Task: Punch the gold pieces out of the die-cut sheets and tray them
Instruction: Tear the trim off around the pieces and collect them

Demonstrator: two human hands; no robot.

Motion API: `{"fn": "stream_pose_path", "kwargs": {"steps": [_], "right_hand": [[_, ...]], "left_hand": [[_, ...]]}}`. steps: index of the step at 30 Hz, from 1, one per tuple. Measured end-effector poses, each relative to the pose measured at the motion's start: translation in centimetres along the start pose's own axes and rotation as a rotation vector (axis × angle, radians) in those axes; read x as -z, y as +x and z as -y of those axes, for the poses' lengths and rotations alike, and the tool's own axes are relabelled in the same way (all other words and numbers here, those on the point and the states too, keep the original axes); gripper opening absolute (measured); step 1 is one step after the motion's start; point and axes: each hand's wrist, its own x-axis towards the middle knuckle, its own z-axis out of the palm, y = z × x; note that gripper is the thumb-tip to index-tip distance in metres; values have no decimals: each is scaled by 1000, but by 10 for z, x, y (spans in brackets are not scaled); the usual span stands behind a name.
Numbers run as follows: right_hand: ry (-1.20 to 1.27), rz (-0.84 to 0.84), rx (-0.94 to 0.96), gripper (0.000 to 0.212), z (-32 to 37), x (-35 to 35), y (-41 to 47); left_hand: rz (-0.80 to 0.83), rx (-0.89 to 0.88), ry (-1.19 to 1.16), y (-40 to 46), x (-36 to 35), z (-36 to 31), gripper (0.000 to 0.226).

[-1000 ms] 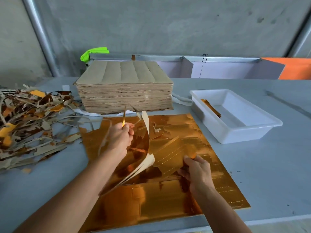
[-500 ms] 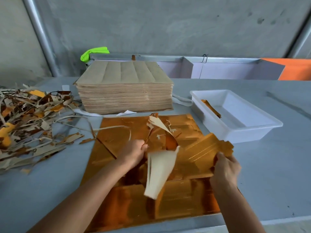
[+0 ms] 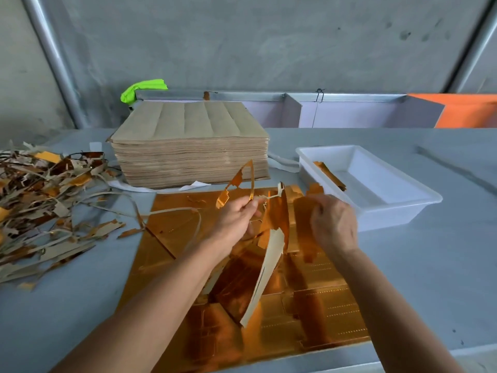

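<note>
While the gold die-cut sheets [image 3: 317,313] lay flat on the grey table [image 3: 443,265] in front of you, both your hands were raised just above them. Your left hand [image 3: 236,219] had its fingers curled and pinched the torn scrap frame [image 3: 271,259], a ragged skeleton of gold strips with a pale backing that curled up past your knuckles and hung down to the sheets. Your right hand [image 3: 333,224] was closed with its back to the camera, gripping a gold piece [image 3: 306,211] whose notched edges showed above and below your fingers. That piece was just beside the scrap, near the white tray [image 3: 398,211]. The tray sat on the table to your right, touching the sheets' far corner, with one earlier gold piece [image 3: 329,173] leaning against its left wall. Behind the sheets stood a tall stack of brown-backed sheets [image 3: 191,154], and a heap of torn offcuts [image 3: 45,200] sprawled on your left.
</note>
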Motion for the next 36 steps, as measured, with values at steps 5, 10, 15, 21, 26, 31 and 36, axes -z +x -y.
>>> {"fn": "stream_pose_path", "kwargs": {"steps": [5,10,15,21,26,31,36], "right_hand": [[366,378,26,11,6,-4,7],[221,283,31,13,7,-20,11],[292,244,-87,25,2,-27,17],[599,151,-476,27,-28,-30,11],[852,17,-742,21,-40,-32,5],[844,-194,-872,16,-50,-29,6],[742,-172,-768,19,-54,-28,6]], "left_hand": [[27,41,-62,2,-10,-4,23],[80,-59,-9,2,-10,-7,20],[-123,-63,-107,12,-2,-13,22],[-561,-4,-249,34,40,-3,28],[-628,-48,136,33,65,30,31],[-522,-66,519,21,76,48,34],[-167,10,488,15,53,38,29]]}}
